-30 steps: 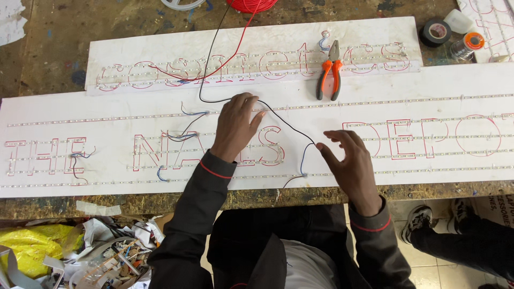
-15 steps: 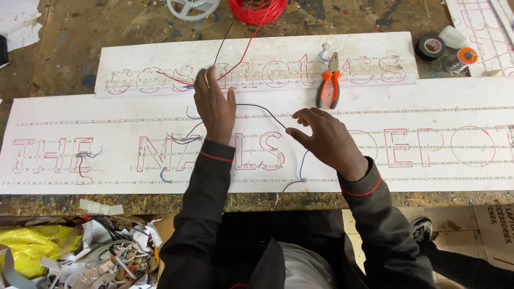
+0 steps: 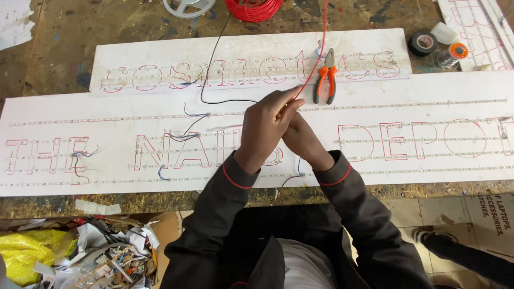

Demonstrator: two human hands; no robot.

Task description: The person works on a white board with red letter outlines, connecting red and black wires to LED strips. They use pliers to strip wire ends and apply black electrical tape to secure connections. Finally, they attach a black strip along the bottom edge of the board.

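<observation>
Red wire [image 3: 316,59], thin, taut; pinched by left hand [image 3: 266,124].

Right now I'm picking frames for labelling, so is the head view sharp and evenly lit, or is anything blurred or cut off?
Head view: light is soft and even, with no strong glare on the white sign board; both hands, left hand and right hand, look mostly sharp; the red wire and pliers are clear; the red wire spool is cropped by the top edge.

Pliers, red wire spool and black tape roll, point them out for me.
pliers [image 3: 326,80], head view, on the orange handles.
red wire spool [image 3: 253,7], head view, on the coiled wire.
black tape roll [image 3: 423,43], head view, on its top face.
</observation>
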